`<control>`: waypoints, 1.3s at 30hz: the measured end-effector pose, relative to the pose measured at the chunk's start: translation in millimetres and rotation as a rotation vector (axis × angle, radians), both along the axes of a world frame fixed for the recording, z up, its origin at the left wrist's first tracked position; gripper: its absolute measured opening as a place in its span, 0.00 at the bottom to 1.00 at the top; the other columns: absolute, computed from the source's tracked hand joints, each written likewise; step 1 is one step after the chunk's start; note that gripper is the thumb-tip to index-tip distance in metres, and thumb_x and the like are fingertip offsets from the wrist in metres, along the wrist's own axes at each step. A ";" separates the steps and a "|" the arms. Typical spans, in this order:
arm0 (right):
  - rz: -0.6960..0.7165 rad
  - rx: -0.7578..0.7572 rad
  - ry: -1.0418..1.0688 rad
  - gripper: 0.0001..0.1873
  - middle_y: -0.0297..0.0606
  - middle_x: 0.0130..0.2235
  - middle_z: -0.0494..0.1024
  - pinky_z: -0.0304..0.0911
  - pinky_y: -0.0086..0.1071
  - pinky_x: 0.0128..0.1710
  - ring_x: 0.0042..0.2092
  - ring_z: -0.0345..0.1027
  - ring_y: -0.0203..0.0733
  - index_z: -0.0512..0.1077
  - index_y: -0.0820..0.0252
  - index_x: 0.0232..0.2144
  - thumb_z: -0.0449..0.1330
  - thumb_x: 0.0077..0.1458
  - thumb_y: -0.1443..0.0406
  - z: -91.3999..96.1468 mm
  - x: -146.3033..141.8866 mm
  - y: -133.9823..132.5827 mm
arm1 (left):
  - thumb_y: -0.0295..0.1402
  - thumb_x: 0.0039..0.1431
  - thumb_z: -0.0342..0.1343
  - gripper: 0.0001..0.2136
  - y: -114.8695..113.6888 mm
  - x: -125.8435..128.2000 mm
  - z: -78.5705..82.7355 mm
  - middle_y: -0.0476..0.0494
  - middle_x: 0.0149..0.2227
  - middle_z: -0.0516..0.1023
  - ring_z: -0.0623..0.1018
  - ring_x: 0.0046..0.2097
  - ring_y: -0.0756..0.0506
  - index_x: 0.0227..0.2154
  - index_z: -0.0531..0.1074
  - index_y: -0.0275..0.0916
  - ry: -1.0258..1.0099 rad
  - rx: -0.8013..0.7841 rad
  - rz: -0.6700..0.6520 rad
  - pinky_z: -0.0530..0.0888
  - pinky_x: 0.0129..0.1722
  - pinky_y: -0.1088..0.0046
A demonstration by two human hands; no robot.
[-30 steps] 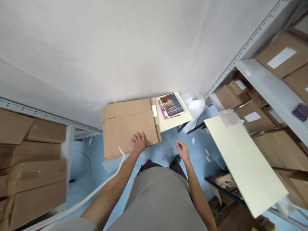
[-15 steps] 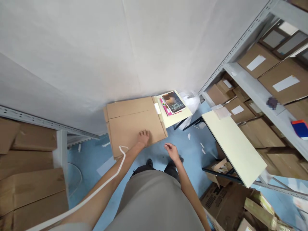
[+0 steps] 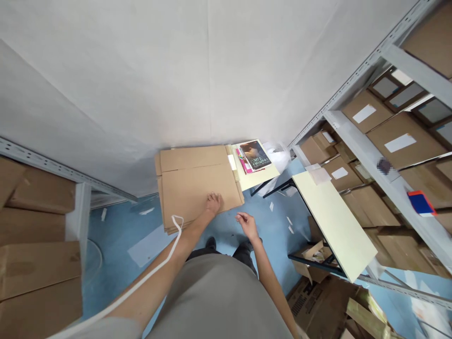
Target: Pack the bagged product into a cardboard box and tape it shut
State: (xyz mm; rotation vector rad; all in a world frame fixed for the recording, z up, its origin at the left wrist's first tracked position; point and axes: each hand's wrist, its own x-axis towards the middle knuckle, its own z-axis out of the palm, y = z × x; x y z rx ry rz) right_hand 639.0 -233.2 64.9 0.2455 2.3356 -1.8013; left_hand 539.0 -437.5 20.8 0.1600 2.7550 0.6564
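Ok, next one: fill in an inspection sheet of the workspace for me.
Surface: cream table, partly covered by stacked flat cardboard.
Things: the cardboard; beside it, a dark-covered book overlapping a pink item.
Clutter: white scraps on the blue floor.
Hands: left hand on the cardboard; right hand raised, fingers curled, nothing seen in it.
Cables: white cord along the left arm.
Surroundings: pale wall, boxes both sides.
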 end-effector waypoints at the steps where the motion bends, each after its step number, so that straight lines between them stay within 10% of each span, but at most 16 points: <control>1: 0.000 -0.001 -0.003 0.26 0.46 0.42 0.89 0.81 0.46 0.49 0.42 0.85 0.52 0.83 0.56 0.42 0.65 0.60 0.42 -0.1 0.1 0.6 | 0.29 0.65 0.58 0.31 0.0 -0.2 -0.2 0.01 0.69 0.63 0.67 0.72 0.16 0.69 0.65 0.20 -0.020 -0.016 0.013 0.68 0.64 0.29; 13: -0.032 0.012 0.044 0.26 0.45 0.40 0.89 0.81 0.48 0.48 0.42 0.85 0.55 0.84 0.55 0.39 0.65 0.59 0.40 10.1 -2.4 14.8 | 0.29 0.60 0.57 0.37 15.1 32.5 17.4 0.05 0.71 0.64 0.64 0.74 0.14 0.73 0.62 0.24 -0.004 -0.135 0.019 0.66 0.65 0.26; 19: -0.040 0.021 0.061 0.28 0.45 0.40 0.89 0.80 0.50 0.50 0.42 0.85 0.56 0.83 0.54 0.40 0.64 0.58 0.39 13.7 1.8 38.7 | 0.22 0.58 0.56 0.35 9.3 35.9 35.0 0.05 0.72 0.62 0.66 0.74 0.20 0.70 0.64 0.18 0.040 -0.190 -0.018 0.68 0.69 0.39; 25: -0.045 -0.003 0.045 0.33 0.47 0.39 0.88 0.81 0.49 0.47 0.40 0.85 0.55 0.83 0.55 0.39 0.63 0.56 0.34 7.5 1.3 60.3 | 0.20 0.62 0.47 0.32 -23.6 25.8 72.2 0.25 0.72 0.70 0.70 0.73 0.32 0.69 0.71 0.31 0.160 -0.163 -0.017 0.68 0.73 0.54; 32: -0.025 -0.092 0.047 0.35 0.48 0.39 0.89 0.82 0.51 0.44 0.38 0.85 0.57 0.84 0.54 0.38 0.65 0.52 0.31 3.8 -19.5 85.3 | 0.33 0.70 0.48 0.20 -71.5 11.0 199.3 0.37 0.52 0.88 0.85 0.56 0.37 0.54 0.83 0.42 0.760 0.118 0.330 0.78 0.61 0.59; 39: -0.081 -0.196 0.182 0.36 0.51 0.41 0.89 0.81 0.52 0.45 0.41 0.85 0.60 0.86 0.56 0.41 0.68 0.51 0.32 42.5 -82.7 175.6 | 0.47 0.61 0.67 0.15 -9.2 5.7 352.7 0.50 0.30 0.81 0.79 0.33 0.46 0.38 0.84 0.38 1.215 0.403 0.804 0.78 0.37 0.71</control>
